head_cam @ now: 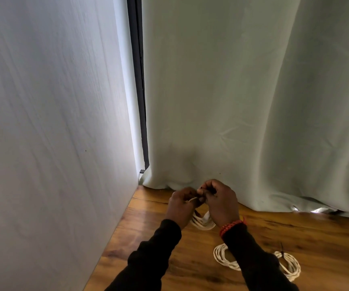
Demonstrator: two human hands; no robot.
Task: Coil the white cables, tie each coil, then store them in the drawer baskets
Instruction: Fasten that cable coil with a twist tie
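A coil of white cable hangs between my two hands above the wooden floor. My left hand pinches a short white end of it at the fingertips. My right hand, with an orange bead bracelet at the wrist, is closed on the top of the same coil beside the left; a small dark piece shows at its fingertips. A second white coil lies on the floor under my right forearm, partly hidden. A third coil with a dark tie on it lies to the right.
A pale panel wall stands close on the left. A light green curtain hangs to the floor just behind my hands. The wooden floor runs between them. No drawer or basket is in view.
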